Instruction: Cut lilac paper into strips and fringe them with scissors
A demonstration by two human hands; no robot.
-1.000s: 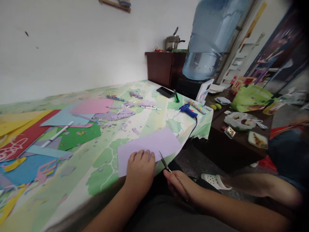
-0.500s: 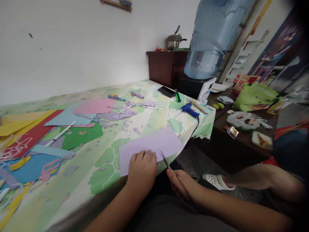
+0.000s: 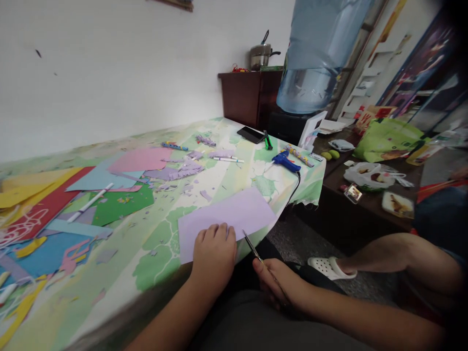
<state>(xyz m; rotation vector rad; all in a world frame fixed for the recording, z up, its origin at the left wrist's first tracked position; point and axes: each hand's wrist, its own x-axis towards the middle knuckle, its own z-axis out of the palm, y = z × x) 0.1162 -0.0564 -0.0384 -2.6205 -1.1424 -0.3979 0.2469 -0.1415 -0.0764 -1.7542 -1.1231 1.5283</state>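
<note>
Lilac sheet (image 3: 234, 209): left hand (image 3: 215, 251) over its near edge, grip unclear; right hand (image 3: 278, 282) gripping scissors (image 3: 252, 247), tip at that edge.

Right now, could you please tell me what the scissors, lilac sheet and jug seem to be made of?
Scissors: probably metal, fairly shiny, from their grey glint.
Lilac sheet: matt paper or perhaps thin card, from its dull, even face.
Jug: likely plastic, smooth and clear, from its bluish, see-through wall.
</note>
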